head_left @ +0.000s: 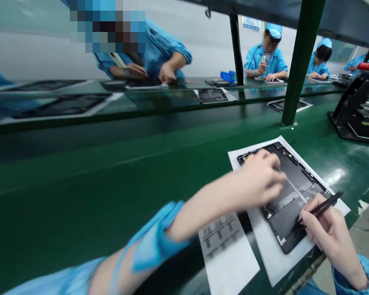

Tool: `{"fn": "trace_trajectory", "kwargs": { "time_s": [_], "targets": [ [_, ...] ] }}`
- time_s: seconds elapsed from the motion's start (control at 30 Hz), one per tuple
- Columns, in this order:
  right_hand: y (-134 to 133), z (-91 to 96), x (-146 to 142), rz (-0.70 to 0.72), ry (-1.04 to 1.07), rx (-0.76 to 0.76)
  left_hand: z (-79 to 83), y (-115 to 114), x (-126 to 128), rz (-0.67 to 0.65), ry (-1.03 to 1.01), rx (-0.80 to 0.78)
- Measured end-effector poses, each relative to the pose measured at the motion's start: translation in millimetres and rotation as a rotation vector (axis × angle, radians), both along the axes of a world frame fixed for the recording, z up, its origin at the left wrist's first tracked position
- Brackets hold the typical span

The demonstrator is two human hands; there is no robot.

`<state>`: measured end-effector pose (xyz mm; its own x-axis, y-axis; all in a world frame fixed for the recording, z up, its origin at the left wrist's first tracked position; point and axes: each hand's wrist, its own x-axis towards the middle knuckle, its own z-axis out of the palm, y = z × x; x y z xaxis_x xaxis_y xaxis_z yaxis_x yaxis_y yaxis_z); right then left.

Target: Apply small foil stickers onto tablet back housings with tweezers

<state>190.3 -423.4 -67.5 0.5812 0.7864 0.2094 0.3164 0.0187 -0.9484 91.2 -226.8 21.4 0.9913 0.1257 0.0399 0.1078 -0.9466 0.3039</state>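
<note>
**Bench obs.: open tablet, both hands on it**

Nearest: white sheet of grey T-shaped stickers (227,250), lying flat on the green bench (110,184), just beside the work and untouched.

Right hand (326,229) is closed around a slim black tool (324,207), held pen-fashion; the tip rests at the tablet's near right edge.

Left hand (260,178) lies over the tablet's upper half; fingers are bunched at the end of a thin pale strip (297,191); motion blur, so cannot tell whether it pinches the strip or only presses it.

Open tablet (283,221): back off, dark internals up, lying askew on white paper (273,258) at the bench's near right edge.

Handling judgement: light, stiff and flat; exposed parts look fragile, and the strip thin and limp; best taken by the outer frame edges, not the inner panels; the paper under it probably slides easily.

Further: green post (298,61) rising from the bench; black fixture (350,110) to the right; another open tablet (212,95) on the far lane.

Farthest: a co-worker in blue (270,57) is seated across; others sit either side.
</note>
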Motion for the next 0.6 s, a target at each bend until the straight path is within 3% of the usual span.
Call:
{"fn": "trace_trajectory", "kwargs": {
  "time_s": [0.07,0.13,0.27,0.4,0.6],
  "targets": [
    [1.6,-7.1,-2.3,-0.013,0.096,-0.003,2.4,45.2,20.1,0.204,-0.028,0.024],
    [4.6,-14.3,-3.6,-0.012,0.15,0.007,-5.9,88.2,32.6,0.364,-0.025,-0.004],
    [12.6,-26.6,-2.0,-0.005,0.191,0.0,-35.9,139.4,34.0,0.465,0.048,-0.159],
    [16.6,-34.1,-0.7,-0.039,0.169,-0.006,-55.7,146.7,24.3,0.424,0.037,-0.358],
    [14.6,-36.2,-1.4,-0.081,0.221,-0.018,-55.1,136.2,22.3,0.305,-0.14,-0.647]
  ]
}}
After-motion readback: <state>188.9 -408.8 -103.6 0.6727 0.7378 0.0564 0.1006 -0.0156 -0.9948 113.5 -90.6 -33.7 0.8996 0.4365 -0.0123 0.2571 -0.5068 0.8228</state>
